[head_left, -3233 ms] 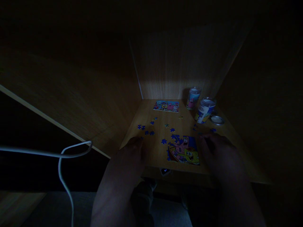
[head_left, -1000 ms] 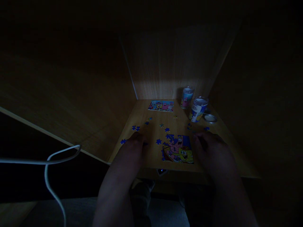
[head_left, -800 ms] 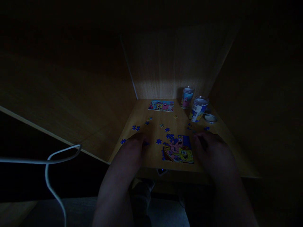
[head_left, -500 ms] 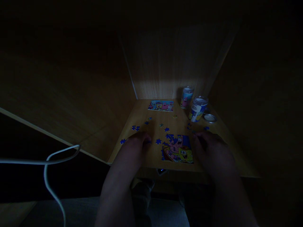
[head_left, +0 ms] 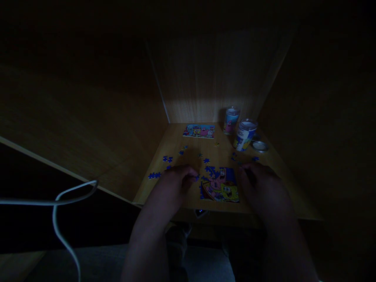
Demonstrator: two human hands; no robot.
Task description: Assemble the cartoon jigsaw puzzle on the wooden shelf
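A partly joined jigsaw puzzle (head_left: 220, 186) with cartoon figures lies near the table's front edge. Just left of it, my left hand (head_left: 179, 178) is closed, thumb and fingertips pinching a blue puzzle piece (head_left: 196, 178). My right hand (head_left: 261, 182) rests at the puzzle's right side with its fingers curled together; the dimness hides what they hold, if anything. Around the hands lie loose pieces: a blue piece (head_left: 206, 161) above the puzzle, a multicoloured piece (head_left: 234, 156) beyond the right fingertips, and several blue pieces (head_left: 155, 176) to the left.
Toward the back lies a finished picture puzzle (head_left: 199, 131). Two clear-topped cans, a rear can (head_left: 231, 121) and a nearer can (head_left: 244, 135), stand at right beside a round lid (head_left: 260, 147). Wooden panels (head_left: 199, 86) enclose the table. A white cable (head_left: 58, 231) hangs at left.
My left hand has moved right toward the joined puzzle and now covers the spot where a blue piece lay. My right hand has stayed almost still.
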